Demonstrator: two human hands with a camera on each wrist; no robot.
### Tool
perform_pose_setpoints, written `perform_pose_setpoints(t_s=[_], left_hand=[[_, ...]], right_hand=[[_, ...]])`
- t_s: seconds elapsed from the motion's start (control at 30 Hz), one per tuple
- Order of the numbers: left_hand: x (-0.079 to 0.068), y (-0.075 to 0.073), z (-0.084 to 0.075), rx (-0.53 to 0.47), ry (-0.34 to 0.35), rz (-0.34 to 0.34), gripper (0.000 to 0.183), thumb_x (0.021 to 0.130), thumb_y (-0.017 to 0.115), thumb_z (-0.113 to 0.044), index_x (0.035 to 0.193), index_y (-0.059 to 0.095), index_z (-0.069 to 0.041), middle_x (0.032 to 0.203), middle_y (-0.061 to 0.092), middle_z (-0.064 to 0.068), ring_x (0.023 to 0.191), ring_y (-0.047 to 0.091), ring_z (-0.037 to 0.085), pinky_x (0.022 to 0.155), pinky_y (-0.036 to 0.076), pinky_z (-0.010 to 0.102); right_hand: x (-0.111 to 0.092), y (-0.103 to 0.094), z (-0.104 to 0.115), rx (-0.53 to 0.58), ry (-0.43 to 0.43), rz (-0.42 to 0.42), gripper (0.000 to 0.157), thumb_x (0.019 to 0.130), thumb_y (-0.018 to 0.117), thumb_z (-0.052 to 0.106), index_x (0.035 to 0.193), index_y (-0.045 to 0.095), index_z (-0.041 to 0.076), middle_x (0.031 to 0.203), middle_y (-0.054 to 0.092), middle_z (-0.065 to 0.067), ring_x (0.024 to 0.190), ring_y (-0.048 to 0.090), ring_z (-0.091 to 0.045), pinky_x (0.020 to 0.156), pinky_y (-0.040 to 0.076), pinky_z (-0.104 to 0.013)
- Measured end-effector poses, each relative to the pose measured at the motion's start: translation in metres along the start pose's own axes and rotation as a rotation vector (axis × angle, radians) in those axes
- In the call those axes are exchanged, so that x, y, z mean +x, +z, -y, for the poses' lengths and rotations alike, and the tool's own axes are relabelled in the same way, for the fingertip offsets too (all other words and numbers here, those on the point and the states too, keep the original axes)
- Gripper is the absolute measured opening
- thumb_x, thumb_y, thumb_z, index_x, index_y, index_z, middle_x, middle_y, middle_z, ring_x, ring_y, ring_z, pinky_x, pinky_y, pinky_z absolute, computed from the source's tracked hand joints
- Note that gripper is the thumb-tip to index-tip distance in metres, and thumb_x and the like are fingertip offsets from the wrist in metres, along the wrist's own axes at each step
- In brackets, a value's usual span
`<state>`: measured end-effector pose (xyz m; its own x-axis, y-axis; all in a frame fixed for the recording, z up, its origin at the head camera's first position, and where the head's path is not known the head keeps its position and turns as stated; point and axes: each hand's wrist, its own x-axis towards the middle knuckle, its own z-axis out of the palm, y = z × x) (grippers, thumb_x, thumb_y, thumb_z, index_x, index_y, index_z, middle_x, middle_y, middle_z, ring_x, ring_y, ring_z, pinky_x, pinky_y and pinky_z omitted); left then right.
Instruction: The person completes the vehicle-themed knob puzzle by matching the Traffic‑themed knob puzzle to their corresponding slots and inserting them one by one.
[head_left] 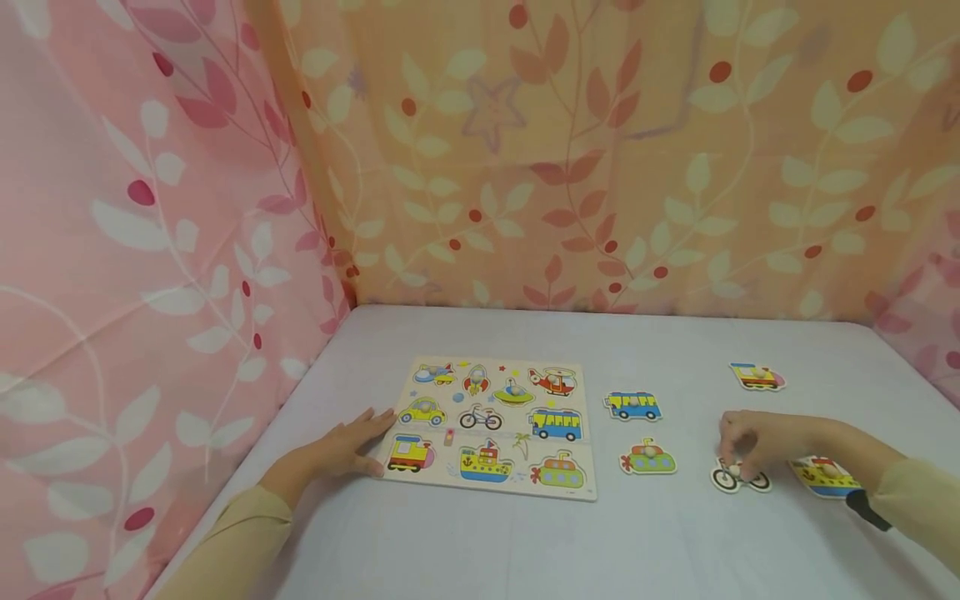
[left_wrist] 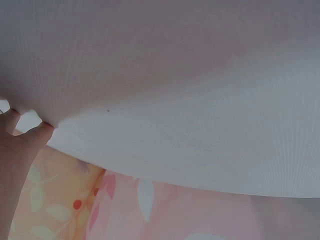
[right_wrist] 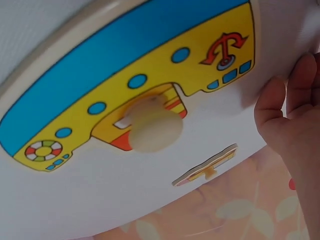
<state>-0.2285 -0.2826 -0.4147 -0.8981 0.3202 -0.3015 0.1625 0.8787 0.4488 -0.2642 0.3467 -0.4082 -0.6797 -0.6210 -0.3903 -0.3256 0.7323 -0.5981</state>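
My left hand [head_left: 341,448] rests at the left edge of a wooden puzzle board [head_left: 517,492], fingers stretched along it and thumb near its lower left corner. Pictures of vehicles cover the board, and those in the top row carry knobs. To the right, my right hand [head_left: 761,437] reaches down to a bicycle puzzle piece [head_left: 726,481], thumb and fingertips pinching about its knob. A ship piece [head_left: 828,479] lies partly behind the right forearm; its knob and yellow hull fill much of the right wrist view. In the left wrist view, only fingers [left_wrist: 37,135] and white cloth show.
A bus piece [head_left: 633,406] and a submarine piece [head_left: 649,458] lie between the board and my right hand. Farther back on the right is a train piece [head_left: 757,377]. Floral curtains [head_left: 570,167] enclose the white table [head_left: 420,542] behind and at the sides.
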Motion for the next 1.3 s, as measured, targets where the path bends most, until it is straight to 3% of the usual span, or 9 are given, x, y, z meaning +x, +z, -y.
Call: perform_pose_setpoints(t_s=[0.1,0.3,0.63,0.87,1.07,1.23,1.3], left_hand=[[0.001,0.001,0.001,0.003,0.000,-0.003,0.095,0.076,0.080,-0.037,0.153,0.030,-0.012,0.158,0.024,0.015,0.146,0.007,0.041,0.111,0.003,0.066],[0.002,0.001,0.002,-0.003,-0.003,-0.001,0.096,0.076,0.080,-0.038,0.154,0.029,-0.013,0.159,0.023,0.015,0.146,0.006,0.040,0.111,0.002,0.065],[0.003,0.002,0.003,0.017,-0.022,-0.005,0.095,0.076,0.080,-0.038,0.154,0.029,-0.016,0.159,0.023,0.012,0.147,0.006,0.038,0.112,0.003,0.065],[0.003,0.004,0.003,0.027,-0.019,-0.017,0.094,0.077,0.080,-0.037,0.154,0.030,-0.015,0.159,0.024,0.013,0.147,0.007,0.038,0.112,0.004,0.064],[0.002,0.005,0.002,0.019,-0.030,-0.018,0.095,0.076,0.080,-0.038,0.154,0.030,-0.016,0.159,0.024,0.013,0.147,0.007,0.038,0.112,0.003,0.064],[0.001,0.004,-0.001,0.031,-0.032,-0.017,0.093,0.077,0.079,-0.035,0.154,0.030,-0.015,0.158,0.024,0.014,0.147,0.008,0.038,0.112,0.004,0.064],[0.000,0.004,-0.002,0.032,-0.032,-0.015,0.093,0.077,0.079,-0.035,0.154,0.030,-0.015,0.158,0.024,0.014,0.146,0.008,0.038,0.112,0.004,0.064]], right_hand=[[0.000,-0.003,0.000,-0.007,-0.030,0.002,0.010,0.082,0.076,0.022,0.089,0.068,0.021,0.095,0.048,0.006,0.091,0.040,-0.003,0.078,0.036,-0.035],[0.005,-0.010,0.007,0.064,-0.210,-0.028,0.009,0.086,0.070,0.012,0.091,0.066,0.017,0.094,0.058,0.007,0.088,0.048,-0.006,0.071,0.040,-0.027],[0.020,-0.023,0.032,0.150,-0.292,-0.085,0.009,0.087,0.066,0.004,0.089,0.065,0.012,0.085,0.062,0.003,0.080,0.055,-0.011,0.063,0.046,-0.024],[0.037,-0.027,0.045,0.167,-0.244,-0.084,0.004,0.091,0.063,0.008,0.090,0.064,0.012,0.085,0.060,-0.003,0.082,0.054,-0.015,0.066,0.046,-0.028],[0.052,-0.026,0.054,0.184,-0.275,-0.087,0.005,0.093,0.061,0.008,0.090,0.062,0.013,0.082,0.059,-0.005,0.082,0.054,-0.017,0.065,0.043,-0.029],[0.066,-0.024,0.066,0.197,-0.234,-0.085,0.000,0.092,0.062,0.009,0.092,0.062,0.009,0.084,0.057,-0.006,0.085,0.053,-0.020,0.069,0.043,-0.033],[0.072,-0.023,0.072,0.197,-0.220,-0.089,0.005,0.092,0.063,0.012,0.093,0.062,0.007,0.085,0.056,-0.006,0.086,0.052,-0.020,0.069,0.044,-0.033]])
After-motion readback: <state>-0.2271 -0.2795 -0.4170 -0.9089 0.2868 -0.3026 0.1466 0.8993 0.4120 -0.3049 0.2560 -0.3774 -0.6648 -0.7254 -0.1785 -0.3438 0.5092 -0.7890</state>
